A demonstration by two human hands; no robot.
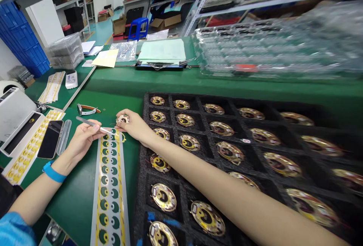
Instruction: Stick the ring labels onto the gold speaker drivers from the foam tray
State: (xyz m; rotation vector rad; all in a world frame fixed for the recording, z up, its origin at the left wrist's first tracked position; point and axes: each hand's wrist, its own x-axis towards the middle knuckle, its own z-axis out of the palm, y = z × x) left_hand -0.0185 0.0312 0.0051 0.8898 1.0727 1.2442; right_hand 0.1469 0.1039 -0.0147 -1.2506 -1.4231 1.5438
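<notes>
My left hand (83, 138), a blue band round its wrist, is closed on a pair of tweezers (85, 121). The tips point right, at the top end of a long strip of yellow ring-shaped stickers (110, 180) lying on the green mat. A partly lifted yellow piece (121, 135) shows by the tips; whether they grip it I cannot tell. Just right of it, my right hand (132, 124) pinches a small round gold-coloured electronic part (123, 119). Beneath my right forearm lies a black foam tray (143, 185) with similar round gold parts (163, 197) in its compartments.
Left on the green mat are a phone (51, 139), a clear plastic case (64, 137), another yellow sticker sheet (31, 147) and a watch (87, 109). A clipboard (161, 53) sits at the back. Clear plastic trays (255, 49) stand back right, blurred.
</notes>
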